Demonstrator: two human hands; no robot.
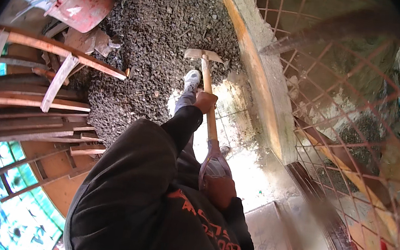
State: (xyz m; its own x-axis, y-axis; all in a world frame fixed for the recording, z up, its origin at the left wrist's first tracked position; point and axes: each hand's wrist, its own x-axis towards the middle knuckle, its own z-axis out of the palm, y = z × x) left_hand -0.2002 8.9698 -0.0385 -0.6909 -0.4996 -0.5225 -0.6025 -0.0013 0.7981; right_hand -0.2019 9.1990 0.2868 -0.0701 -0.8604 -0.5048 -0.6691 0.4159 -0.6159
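A shovel with a pale wooden shaft point(207, 78) runs away from me, down to the ground. My left hand point(206, 102) is wrapped round the middle of the shaft. At the near end, my right hand point(220, 190) is closed on the wide, looped handle point(216, 164); its fingers are partly hidden. The shovel's blade point(203, 54) is at the edge of a spread of dark gravel point(160, 25), and only its pale upper part shows. Beside the shaft, just left of it, stands a shoe point(192, 80) of mine.
A red-and-white bucket point(82, 3) lies tilted at the far left. Wooden planks and frames point(37, 105) crowd the left side. To the right, a concrete edge with a wooden board point(260, 77) borders the gravel, with a rusty rebar grid point(334, 91) beyond. Bright sunlight falls on the floor point(248, 176).
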